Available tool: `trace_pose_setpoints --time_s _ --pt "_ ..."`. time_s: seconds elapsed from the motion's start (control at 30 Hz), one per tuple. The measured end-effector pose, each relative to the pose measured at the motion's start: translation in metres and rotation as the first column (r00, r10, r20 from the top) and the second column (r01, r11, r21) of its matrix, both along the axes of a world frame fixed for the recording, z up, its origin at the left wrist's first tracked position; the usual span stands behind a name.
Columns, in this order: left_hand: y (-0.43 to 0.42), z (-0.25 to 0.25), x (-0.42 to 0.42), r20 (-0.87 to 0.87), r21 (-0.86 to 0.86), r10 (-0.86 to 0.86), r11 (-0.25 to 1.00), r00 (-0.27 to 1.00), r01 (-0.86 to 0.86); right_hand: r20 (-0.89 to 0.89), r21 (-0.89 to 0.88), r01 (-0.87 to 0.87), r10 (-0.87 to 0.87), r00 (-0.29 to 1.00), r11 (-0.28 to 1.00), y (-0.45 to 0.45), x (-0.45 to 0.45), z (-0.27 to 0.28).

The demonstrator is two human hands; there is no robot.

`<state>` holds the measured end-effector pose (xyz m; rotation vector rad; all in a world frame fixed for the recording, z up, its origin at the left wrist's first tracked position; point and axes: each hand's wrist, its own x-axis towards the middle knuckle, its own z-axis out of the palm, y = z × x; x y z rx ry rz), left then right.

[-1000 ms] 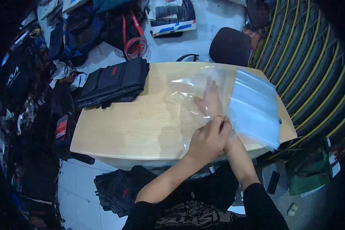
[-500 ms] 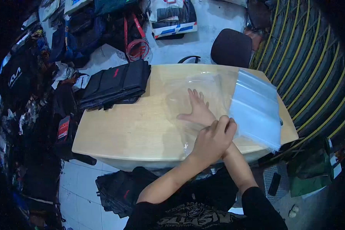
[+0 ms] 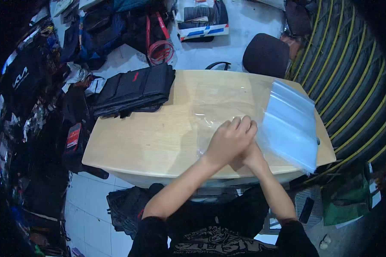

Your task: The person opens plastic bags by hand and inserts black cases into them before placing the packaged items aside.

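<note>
A clear plastic bag (image 3: 214, 112) lies spread over the right middle of the table. My left hand (image 3: 231, 139) is closed at the near part of this bag, its fingers curled and knuckles up. Just below and behind it, my right hand (image 3: 251, 155) is close against the left one; its fingers are hidden. To the right lies a stack of flat, bluish clear plastic bags (image 3: 289, 124). Folded black fabric pieces (image 3: 135, 90) with small red lettering are piled at the table's left end.
The pale wooden table (image 3: 137, 145) has curved edges. Beyond it stand a dark chair back (image 3: 266, 53) and a white package (image 3: 203, 28). Coiled black-and-yellow tubing (image 3: 347, 73) fills the right side. Dark bags crowd the left, and more black fabric (image 3: 126, 207) sits below the near edge.
My right hand has drawn back toward me from inside the clear bag, ending under my left hand. My left hand has shifted slightly left and up. The view has moved a little.
</note>
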<state>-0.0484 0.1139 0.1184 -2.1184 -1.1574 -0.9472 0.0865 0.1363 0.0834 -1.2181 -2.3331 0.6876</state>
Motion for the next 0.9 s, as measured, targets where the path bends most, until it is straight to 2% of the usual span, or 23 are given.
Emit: trace_pose_setpoints --time_s 0.07,0.1,0.2,0.23,0.33,0.37,0.43,0.47,0.5,0.53,0.57,0.67,0.77,0.87,0.9 --pt "0.012 0.001 -0.009 -0.037 0.041 0.002 0.999 0.999 0.0 0.012 0.109 0.025 -0.027 1.0 0.994 -0.004 0.001 -0.012" --pt "0.017 0.0 -0.014 -0.084 -0.132 0.026 0.991 0.996 -0.037 -0.043 0.26 0.043 -0.033 0.999 0.965 -0.008 0.001 -0.016" --pt "0.009 0.001 -0.016 -0.001 -0.076 0.006 0.997 1.0 -0.006 -0.093 0.371 0.005 0.032 0.995 0.929 -0.01 0.014 -0.034" --pt "-0.004 0.008 -0.022 -0.007 -0.246 -0.035 0.969 0.999 0.033 -0.048 0.367 -0.023 0.044 0.998 0.93 -0.019 0.019 -0.027" --pt "-0.024 0.023 -0.052 0.228 -0.316 -0.138 0.926 0.964 0.207 -0.048 0.242 -0.049 0.062 0.997 0.969 -0.04 0.029 -0.026" --pt "-0.025 0.03 -0.069 0.316 -0.361 -0.154 0.893 0.936 0.269 -0.092 0.343 -0.059 0.096 0.991 0.937 -0.049 0.031 -0.025" --pt "-0.001 0.005 -0.121 0.44 -0.312 -0.013 0.936 0.898 0.166 -0.152 0.169 -0.081 0.108 0.982 0.982 -0.07 0.036 -0.012" --pt "0.013 -0.005 -0.153 0.391 -0.302 0.114 0.953 0.913 0.01 -0.183 0.079 -0.098 0.111 0.977 0.992 -0.079 0.037 -0.008" --pt "0.023 -0.012 -0.183 0.344 -0.286 0.243 0.947 0.907 -0.145 -0.195 0.08 -0.107 0.121 0.973 0.991 -0.084 0.039 -0.009" --pt "0.028 -0.013 -0.202 0.252 -0.26 0.411 0.901 0.876 -0.348 -0.208 0.083 -0.114 0.13 0.97 0.99 -0.087 0.041 -0.01" --pt "0.029 -0.01 -0.217 0.088 -0.249 0.569 0.807 0.817 -0.535 -0.222 0.088 -0.121 0.138 0.965 0.989 -0.09 0.042 -0.012" --pt "0.046 -0.029 -0.269 -0.071 -0.112 0.662 0.738 0.746 -0.665 -0.212 -0.079 -0.048 0.031 0.977 0.996 -0.098 0.044 -0.013" --pt "0.05 -0.029 -0.293 -0.166 -0.221 0.602 0.749 0.781 -0.625 -0.243 0.012 -0.015 0.018 0.97 1.0 -0.101 0.044 -0.024" --pt "0.056 -0.034 -0.31 -0.111 -0.263 0.553 0.785 0.826 -0.561 -0.284 -0.053 0.0 -0.015 0.959 0.999 -0.104 0.043 -0.028" --pt "0.056 -0.034 -0.311 -0.15 -0.18 0.542 0.807 0.827 -0.562 -0.299 -0.051 0.007 -0.022 0.954 0.999 -0.105 0.042 -0.028"
